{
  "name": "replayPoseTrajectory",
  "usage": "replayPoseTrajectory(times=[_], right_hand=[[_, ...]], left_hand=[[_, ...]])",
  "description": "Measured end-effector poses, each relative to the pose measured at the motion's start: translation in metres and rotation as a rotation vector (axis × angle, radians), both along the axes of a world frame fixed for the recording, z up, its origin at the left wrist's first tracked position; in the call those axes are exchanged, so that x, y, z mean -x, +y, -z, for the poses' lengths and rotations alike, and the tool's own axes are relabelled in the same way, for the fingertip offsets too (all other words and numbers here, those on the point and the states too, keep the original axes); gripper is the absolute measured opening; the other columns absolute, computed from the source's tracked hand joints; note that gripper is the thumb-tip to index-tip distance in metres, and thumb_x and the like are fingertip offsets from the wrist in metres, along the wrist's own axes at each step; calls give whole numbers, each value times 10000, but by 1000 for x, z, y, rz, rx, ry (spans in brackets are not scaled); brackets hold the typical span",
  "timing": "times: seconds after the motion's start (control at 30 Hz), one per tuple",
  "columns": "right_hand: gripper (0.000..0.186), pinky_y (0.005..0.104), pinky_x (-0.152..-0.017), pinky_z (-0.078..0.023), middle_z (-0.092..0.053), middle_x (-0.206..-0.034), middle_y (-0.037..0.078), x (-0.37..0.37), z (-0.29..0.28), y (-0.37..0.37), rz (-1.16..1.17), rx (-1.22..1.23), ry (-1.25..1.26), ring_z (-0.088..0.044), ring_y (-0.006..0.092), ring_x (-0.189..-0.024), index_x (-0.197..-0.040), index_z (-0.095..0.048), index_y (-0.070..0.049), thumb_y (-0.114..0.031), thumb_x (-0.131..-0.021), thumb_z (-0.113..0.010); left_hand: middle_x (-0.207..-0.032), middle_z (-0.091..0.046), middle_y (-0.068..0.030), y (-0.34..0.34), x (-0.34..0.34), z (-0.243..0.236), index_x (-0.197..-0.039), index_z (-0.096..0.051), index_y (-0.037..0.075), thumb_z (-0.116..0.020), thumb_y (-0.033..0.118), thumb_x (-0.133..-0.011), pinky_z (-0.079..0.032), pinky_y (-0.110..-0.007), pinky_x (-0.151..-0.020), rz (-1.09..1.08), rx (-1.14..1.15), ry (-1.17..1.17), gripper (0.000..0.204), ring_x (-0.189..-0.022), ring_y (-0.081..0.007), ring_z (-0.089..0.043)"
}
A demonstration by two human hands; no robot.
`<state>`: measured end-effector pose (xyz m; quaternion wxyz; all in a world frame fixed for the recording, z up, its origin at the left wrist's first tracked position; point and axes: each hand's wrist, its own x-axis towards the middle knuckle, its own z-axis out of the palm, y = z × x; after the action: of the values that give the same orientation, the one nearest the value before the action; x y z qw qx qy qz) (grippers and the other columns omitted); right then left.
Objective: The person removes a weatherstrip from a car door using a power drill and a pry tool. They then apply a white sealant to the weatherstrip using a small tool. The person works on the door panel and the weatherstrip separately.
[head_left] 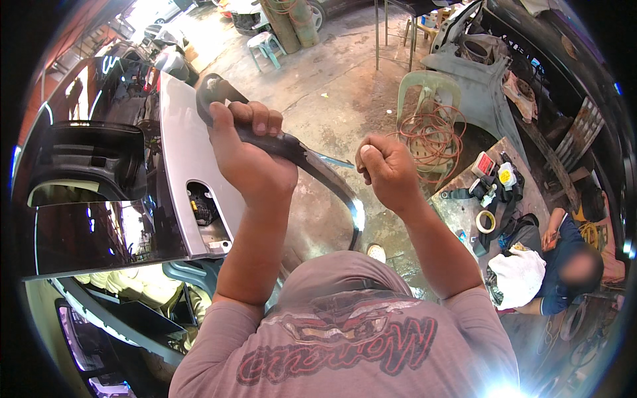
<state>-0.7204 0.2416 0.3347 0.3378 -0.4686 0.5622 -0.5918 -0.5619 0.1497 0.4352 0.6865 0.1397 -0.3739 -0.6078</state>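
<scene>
My left hand [252, 152] grips a long, curved dark trim piece [322, 172] near its upper end. The piece slants down to the right, then bends downward, with a bright sheen near the bend. To its right, my right hand [388, 172] is closed, thumb over curled fingers. A thin blue strip [335, 160] runs from behind the trim toward that hand; I cannot tell whether the fingers hold it.
Left are a silver door panel [176, 119] and glossy dark panels [106, 239]. Right are a green chair [417, 83] with orange hose [431, 149], a grey fender [484, 79], a cluttered bench [451, 205] and another person [554, 298] low beside it. A small stool [264, 46] stands behind.
</scene>
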Motion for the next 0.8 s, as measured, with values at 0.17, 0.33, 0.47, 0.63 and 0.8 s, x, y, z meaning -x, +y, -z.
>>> replayPoseTrajectory(times=[0.17, 0.33, 0.47, 0.63, 0.8], right_hand=[[320, 374, -974, -516, -721, -1117, 120, 13, 38, 24, -387, -24, 46, -670, 194, -1074, -1234, -688, -36, -284, -1033, -711], [401, 364, -945, -542, -718, -1042, 72, 13, 85, 36, -672, -148, -143, -680, 172, -1021, -1372, -639, -36, -288, -1061, -674], [383, 266, -671, -517, -578, -816, -8, 18, 77, 40, -486, -91, -681, -576, 90, -706, -1373, -613, -5, -259, -1086, -628], [289, 256, -557, -396, -522, -759, -25, 43, 56, 32, -460, -75, -940, -464, 71, -612, -1273, -629, -36, -273, -1113, -586], [271, 243, -535, -389, -506, -761, -20, 51, 44, -7, -413, -113, -1027, -437, 69, -617, -1249, -587, -22, -259, -1122, -559]], left_hand=[[-815, -371, 20, -13, -12, -14, -1198, -588, 60, -539, 349, -1131, -373, -277, -685, 95, -143, 125, 300, -737, -117, -359], [-805, -521, -1, -67, -25, -9, -1037, -586, 116, -577, 342, -1103, -522, -355, -774, 154, -118, 147, 235, -757, -184, -552], [-1027, -720, -61, -82, -1, 21, -1096, -641, 94, -624, 276, -1066, -575, -463, -960, 177, -198, -43, 185, -988, -244, -691], [-1164, -726, -135, -102, 16, 88, -1168, -661, 61, -633, 179, -1050, -572, -526, -1042, 436, -321, -135, 169, -1153, -324, -695], [-1281, -641, -104, -100, 24, 141, -1316, -584, 123, -679, 257, -1022, -498, -587, -1113, 620, -374, -295, 337, -1305, -379, -610]])
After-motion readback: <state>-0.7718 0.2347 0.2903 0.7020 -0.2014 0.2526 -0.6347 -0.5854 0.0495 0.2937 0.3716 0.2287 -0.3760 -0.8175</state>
